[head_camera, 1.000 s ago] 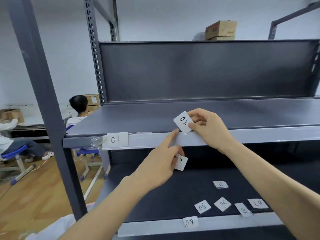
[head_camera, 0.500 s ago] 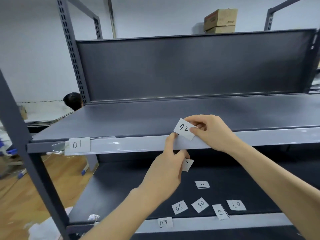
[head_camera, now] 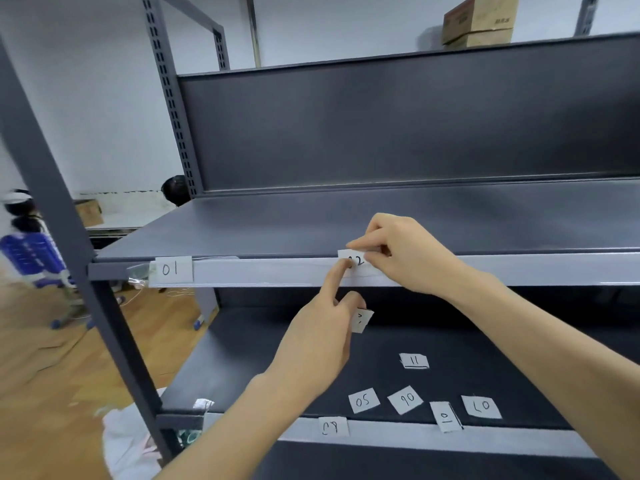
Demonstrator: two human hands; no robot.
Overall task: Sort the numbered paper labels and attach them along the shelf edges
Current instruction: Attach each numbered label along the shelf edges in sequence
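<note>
- On the upper shelf edge, at nine o'clock from the hands, label 01 is attached.
- The right hand pinches label 02 against that edge. The left hand presses it with a forefinger and grips a spare label.
- At five o'clock, loose labels wait on the lower shelf.

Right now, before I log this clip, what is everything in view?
shelf rack: one, dark grey, fills the view
label 01: one, white, upper shelf edge, left
label 02: one, white, upper shelf edge, middle
loose labels: five, white, lower shelf
edge label: one, white, lower shelf's front strip
spare label: one, white, in left hand
cardboard boxes: two, brown, stacked atop rack
other person's head: one, dark-haired, behind left upright
left hand: index presses label 02, other fingers pinch spare label
right hand: pinches label 02's top
</note>
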